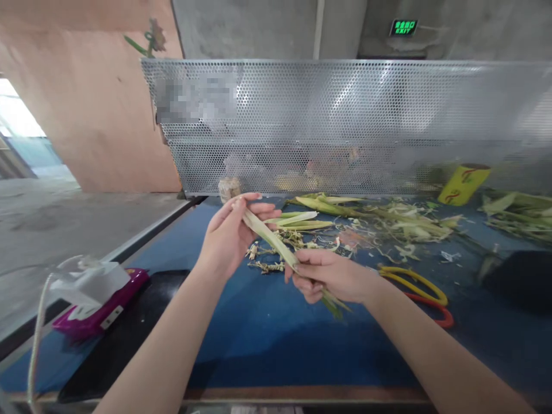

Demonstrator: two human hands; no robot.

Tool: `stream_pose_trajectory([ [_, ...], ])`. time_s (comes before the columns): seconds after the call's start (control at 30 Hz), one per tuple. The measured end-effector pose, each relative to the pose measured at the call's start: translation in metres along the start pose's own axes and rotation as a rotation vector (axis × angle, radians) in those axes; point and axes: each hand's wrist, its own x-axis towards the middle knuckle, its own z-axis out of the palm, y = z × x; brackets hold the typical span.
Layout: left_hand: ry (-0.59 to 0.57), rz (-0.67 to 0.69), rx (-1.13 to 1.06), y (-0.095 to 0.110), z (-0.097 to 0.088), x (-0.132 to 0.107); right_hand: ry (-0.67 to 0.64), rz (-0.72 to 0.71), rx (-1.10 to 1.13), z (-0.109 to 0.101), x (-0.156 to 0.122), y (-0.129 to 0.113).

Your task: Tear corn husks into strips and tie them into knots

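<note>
Stretched between my two hands is a pale green strip of corn husk (273, 238), slanting down to the right above the table. My left hand (230, 236) pinches its upper end between thumb and fingers, the other fingers held out loosely. Lower down, my right hand (321, 275) is closed around the other end, and thin green shreds hang out below it. Behind the hands lie more green husk leaves (306, 223) and small braided or knotted husk pieces (269, 267) on the blue table (259, 351).
Loop handles (414, 284), yellow and red, lie right of my right hand. Farther back are a husk pile (409, 221) and a yellow roll (463, 184). A purple power strip (101, 307) and a black tray-like object (129, 328) occupy the left. A perforated metal panel (302, 103) closes the back.
</note>
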Motion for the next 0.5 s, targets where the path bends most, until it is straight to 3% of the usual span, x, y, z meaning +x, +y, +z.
stream_pose_trajectory([
  [0.07, 0.019, 0.063, 0.258, 0.003, -0.011, 0.008, 0.073, -0.062, 0.026, -0.004, 0.000, -0.004],
  [0.1, 0.044, 0.067, 0.487, 0.004, -0.019, 0.013, 0.112, -0.085, 0.043, -0.006, 0.000, -0.005],
  [0.13, 0.057, 0.013, 0.790, 0.004, -0.028, 0.017, 0.148, -0.103, 0.067, -0.009, 0.001, -0.006],
  [0.23, 0.092, -0.126, 1.248, 0.004, -0.058, 0.030, 0.240, -0.130, 0.176, -0.015, 0.003, -0.009],
  [0.33, 0.059, -0.193, 1.539, 0.004, -0.082, 0.045, 0.335, -0.109, 0.353, -0.019, 0.005, -0.010],
  [0.5, -0.148, -0.222, 1.842, -0.007, -0.103, 0.078, 0.451, -0.081, 0.499, -0.019, 0.006, -0.014],
])
